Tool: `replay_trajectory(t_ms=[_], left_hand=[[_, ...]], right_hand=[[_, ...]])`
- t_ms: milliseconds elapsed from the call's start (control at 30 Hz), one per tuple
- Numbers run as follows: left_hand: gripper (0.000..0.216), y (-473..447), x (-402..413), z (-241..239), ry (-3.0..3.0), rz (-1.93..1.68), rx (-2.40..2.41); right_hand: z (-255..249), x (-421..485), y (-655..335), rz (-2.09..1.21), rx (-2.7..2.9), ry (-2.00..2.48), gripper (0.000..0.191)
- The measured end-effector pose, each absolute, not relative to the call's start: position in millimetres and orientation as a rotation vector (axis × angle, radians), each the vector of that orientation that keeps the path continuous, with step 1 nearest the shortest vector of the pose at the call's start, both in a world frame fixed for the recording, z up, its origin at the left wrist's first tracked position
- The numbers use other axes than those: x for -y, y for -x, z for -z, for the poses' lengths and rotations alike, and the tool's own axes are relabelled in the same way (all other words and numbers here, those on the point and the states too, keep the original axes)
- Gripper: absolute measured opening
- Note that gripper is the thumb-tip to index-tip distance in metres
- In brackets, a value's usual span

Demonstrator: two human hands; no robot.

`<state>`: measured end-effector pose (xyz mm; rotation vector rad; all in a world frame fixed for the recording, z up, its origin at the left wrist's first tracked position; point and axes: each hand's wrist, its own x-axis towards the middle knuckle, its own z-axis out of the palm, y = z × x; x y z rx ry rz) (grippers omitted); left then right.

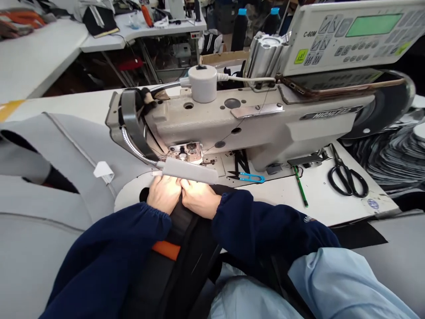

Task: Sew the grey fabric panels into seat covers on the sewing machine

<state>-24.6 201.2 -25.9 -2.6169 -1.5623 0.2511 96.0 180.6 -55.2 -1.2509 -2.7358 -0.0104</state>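
Both hands are side by side at the front of the sewing machine (212,119), close below its needle area. My left hand (164,193) is closed, its fingers curled at the edge of the black fabric (186,221). My right hand (199,198) presses up against it, also closed on that fabric. A pale bar-shaped lamp (190,171) crosses in front of the fingertips and hides part of them. The black fabric runs down from the hands toward my lap, with an orange patch (166,250) on it. The needle itself cannot be made out.
Blue thread snips (251,177), a green pencil (300,188) and black scissors (348,178) lie right of the hands. Large grey fabric (79,150) drapes at the left. Stacked cut pieces (395,155) stand at the far right. A control panel (352,37) tops the machine.
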Motion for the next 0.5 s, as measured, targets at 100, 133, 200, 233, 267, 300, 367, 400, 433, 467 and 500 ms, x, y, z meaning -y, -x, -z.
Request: replay_trajectory(t_ms=[100,133,200,233,267,300,367,400,433,467,500], left_hand=[[0.03,17,-194,31,2.497,-0.227,1.777],[0.031,16,-192,33,2.452,-0.214,1.846],[0.032,17,-191,36,2.395,-0.155,1.931],[0.033,20,-191,38,2.399,-0.109,1.95],[0.034,23,-193,39,2.422,-0.053,1.962],[0.034,28,-196,39,2.468,0.009,1.963],[0.035,38,-204,39,2.601,0.128,1.928],[0.034,42,-208,38,2.673,0.168,1.892],[0.034,46,-211,37,2.733,0.188,1.846],[0.034,48,-213,37,2.772,0.175,1.792],[0.033,49,-214,36,2.784,0.127,1.739]], right_hand=[[48,-180,-100,-0.027,2.733,1.253,0.029],[45,-180,-102,-0.037,2.745,1.256,0.029],[40,-182,-107,-0.066,2.783,1.287,0.027],[38,-183,-110,-0.098,2.8,1.314,0.026],[37,-184,-113,-0.137,2.808,1.346,0.024],[36,-185,-117,-0.177,2.804,1.377,0.022],[36,-187,-124,-0.238,2.791,1.4,0.022],[37,-187,-126,-0.243,2.791,1.393,0.024],[38,-187,-128,-0.228,2.791,1.383,0.025],[38,-186,-130,-0.2,2.796,1.366,0.025],[39,-186,-130,-0.169,2.805,1.347,0.024]])
